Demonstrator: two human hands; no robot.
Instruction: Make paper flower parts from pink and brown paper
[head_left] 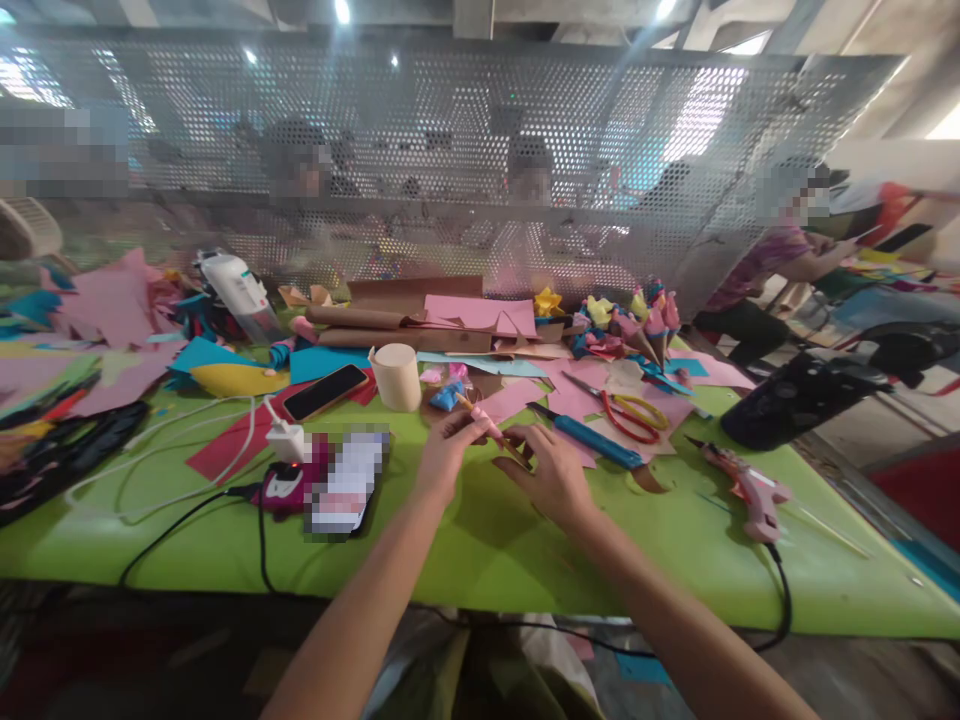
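Between my two hands is a thin stick with pink paper (486, 420) around it, its tan tip pointing up and left. My left hand (444, 455) pinches it near the upper end. The fingers of my right hand (553, 468) are closed around its lower end, which they partly hide. Just beyond lies a small blue paper piece (447, 396). A blue utility knife (596, 440) rests to the right of my right hand, and scissors (634, 415) with red and yellow handles lie behind it.
A pink glue gun (750, 490) with a cord lies right, near a dark bottle (802, 395). Left are a phone (349, 480), another phone (326, 392), a power strip (289, 488) and cables. A cream paper roll (397, 378) stands before brown paper; a perforated screen (450, 130) rises behind.
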